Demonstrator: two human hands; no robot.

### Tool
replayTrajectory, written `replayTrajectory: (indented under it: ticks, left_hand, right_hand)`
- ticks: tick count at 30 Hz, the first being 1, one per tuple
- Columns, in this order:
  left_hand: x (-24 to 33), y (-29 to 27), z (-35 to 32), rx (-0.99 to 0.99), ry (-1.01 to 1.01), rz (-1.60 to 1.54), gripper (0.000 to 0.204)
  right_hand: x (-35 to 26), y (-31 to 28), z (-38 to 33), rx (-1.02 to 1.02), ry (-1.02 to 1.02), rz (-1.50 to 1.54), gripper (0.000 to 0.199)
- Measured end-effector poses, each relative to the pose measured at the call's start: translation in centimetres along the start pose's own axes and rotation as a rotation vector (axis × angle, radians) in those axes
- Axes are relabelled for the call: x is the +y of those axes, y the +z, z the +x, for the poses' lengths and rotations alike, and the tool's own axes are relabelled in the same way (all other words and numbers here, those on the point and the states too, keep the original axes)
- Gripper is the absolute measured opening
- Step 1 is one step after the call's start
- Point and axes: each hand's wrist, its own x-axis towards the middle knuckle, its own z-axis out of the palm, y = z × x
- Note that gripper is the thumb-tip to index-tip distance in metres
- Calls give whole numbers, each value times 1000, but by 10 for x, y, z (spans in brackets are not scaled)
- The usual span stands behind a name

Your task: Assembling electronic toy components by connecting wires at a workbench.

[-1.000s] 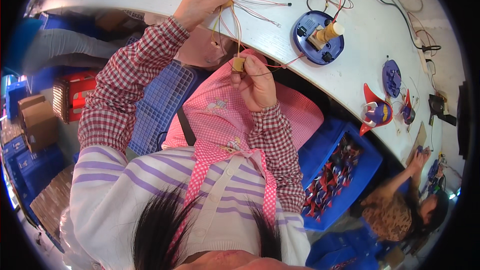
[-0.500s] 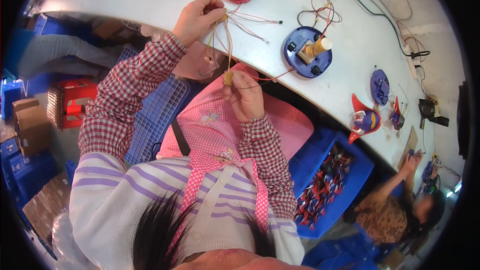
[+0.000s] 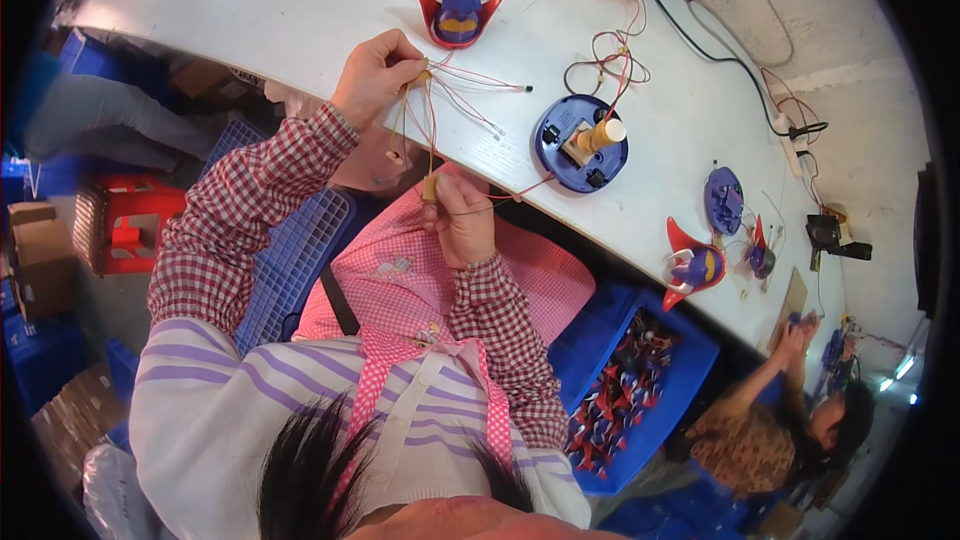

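Two hands closed on one wire bundle (image 3: 432, 130) at upper centre: left hand (image 3: 375, 75) pinching its top end above table edge (image 3: 300, 30), right hand (image 3: 462, 225) gripping small tan part (image 3: 430, 187) at lower end, just below. Winged toy head (image 3: 460, 5) close above left hand; blue base (image 3: 582, 143) right.

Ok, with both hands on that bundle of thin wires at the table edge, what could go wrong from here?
1. The thin wires run taut between the left hand and the right hand; a hard pull might snap one or tear it from the small tan part.
2. Loose strands fan toward the red and blue horned toy piece and may snag on it.
3. The tan part hangs off the table edge; if it slips, it likely drops into the lap.
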Motion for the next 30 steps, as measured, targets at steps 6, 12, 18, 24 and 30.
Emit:
replayTrajectory:
  ticks: [6, 12, 18, 24, 30]
  left_hand:
    - [8, 4, 0, -34, -1, -51, 12]
    - [7, 4, 1, -55, 23, -54, 20]
    - [11, 4, -2, -44, -10, 13, 20]
    - [6, -6, -37, 100, 155, 324, 24]
    - [-43, -12, -119, 271, 243, 302, 35]
  right_hand:
    - [-2, 0, 3, 26, 14, 16, 16]
    - [-4, 5, 0, 56, 15, 6, 16]
    - [0, 0, 2, 21, -3, -1, 17]
    - [-7, 4, -1, 49, 1, -2, 17]
    - [-16, 13, 0, 50, -21, -29, 16]
